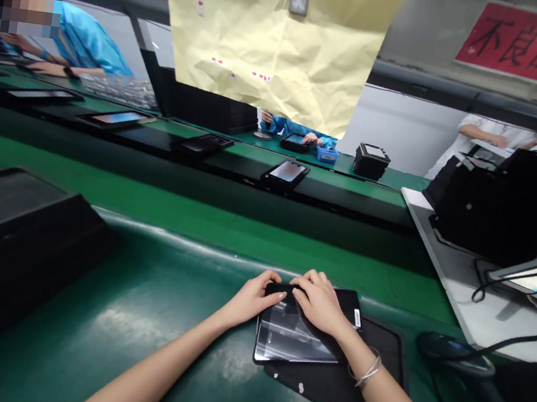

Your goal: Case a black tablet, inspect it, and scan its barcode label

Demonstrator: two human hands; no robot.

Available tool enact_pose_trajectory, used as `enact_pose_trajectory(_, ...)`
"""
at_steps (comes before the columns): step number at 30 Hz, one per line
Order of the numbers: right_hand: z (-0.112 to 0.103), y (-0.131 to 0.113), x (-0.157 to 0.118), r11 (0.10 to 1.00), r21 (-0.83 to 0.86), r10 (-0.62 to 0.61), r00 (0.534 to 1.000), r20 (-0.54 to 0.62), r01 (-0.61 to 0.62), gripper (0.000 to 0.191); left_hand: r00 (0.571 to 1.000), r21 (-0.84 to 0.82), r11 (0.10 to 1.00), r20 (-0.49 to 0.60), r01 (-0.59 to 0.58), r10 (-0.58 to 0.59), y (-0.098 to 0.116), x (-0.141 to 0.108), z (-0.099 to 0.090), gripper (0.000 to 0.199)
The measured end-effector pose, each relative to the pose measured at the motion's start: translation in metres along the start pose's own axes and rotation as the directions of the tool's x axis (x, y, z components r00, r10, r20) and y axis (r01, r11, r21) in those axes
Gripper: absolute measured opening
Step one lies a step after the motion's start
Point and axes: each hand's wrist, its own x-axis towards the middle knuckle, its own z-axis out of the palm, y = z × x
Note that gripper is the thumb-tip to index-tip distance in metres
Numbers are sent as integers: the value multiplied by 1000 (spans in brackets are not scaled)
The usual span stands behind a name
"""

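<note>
A tablet [292, 342] with a glossy dark screen lies slightly askew on a flat black tray [347, 389] on the green work surface. My left hand [251, 299] grips the tablet's far left corner, its thumb on the front and its fingers curled at the far edge. Close beside it, my right hand [321, 303] holds the same far edge, thumb on the front and palm over the upper screen. A small white label [357, 318] shows at the far right corner. My fingertips behind the edge are partly hidden.
Black stacked trays [11, 239] stand at left. A handheld scanner [456, 354] and its cable are at right. Beyond, several devices in trays, one a lit tablet [287, 172], line a dark belt [233, 170]. Yellow paper [280, 38] hangs overhead. Co-workers sit across.
</note>
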Motion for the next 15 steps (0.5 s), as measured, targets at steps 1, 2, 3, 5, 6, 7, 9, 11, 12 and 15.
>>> enact_pose_trajectory(1, 0, 0, 0, 1000, 0, 3, 1000, 1, -3, 18, 1000, -1, 1000, -3, 8, -8, -1, 0, 1, 35)
enact_pose_trajectory(2, 0, 0, 1, 1000, 0, 4, 1000, 2, -4, 18, 1000, -3, 1000, -3, 12, -12, -2, 0, 1, 35)
enact_pose_trajectory(3, 0, 1, 1, 1000, 1, 5, 1000, 2, -5, 19, 1000, -4, 1000, 0, 15, -15, -2, 1, 1, 35)
enact_pose_trajectory(5, 0, 1, 0, 1000, 2, 3, 1000, 3, -3, 18, 1000, -5, 1000, 3, 18, -18, -2, 1, 1, 36)
enact_pose_trajectory(6, 1, 1, 0, 1000, 2, 2, 1000, 2, -2, 19, 1000, -7, 1000, 4, 19, -19, -2, 1, 1, 36)
enact_pose_trajectory(7, 1, 0, 0, 1000, 3, 0, 1000, 0, 0, 19, 1000, -9, 1000, 4, 19, -19, -2, 1, 1, 36)
enact_pose_trajectory(9, 1, 0, -1, 1000, 5, -3, 1000, -5, 3, 19, 1000, -15, 1000, 5, 19, -19, -1, 0, 1, 36)
enact_pose_trajectory(11, 1, -1, -2, 1000, 8, -4, 1000, -10, 4, 20, 1000, -23, 1000, 12, 20, -20, 1, 0, 0, 36)
enact_pose_trajectory(12, 1, -1, -2, 1000, 8, -4, 1000, -11, 4, 20, 1000, -24, 999, 18, 21, -21, 1, 0, -1, 36)
enact_pose_trajectory(15, -1, -2, -2, 1000, 3, -1, 1000, -15, 1, 19, 999, -11, 1000, 31, 23, -23, 4, 0, -3, 37)
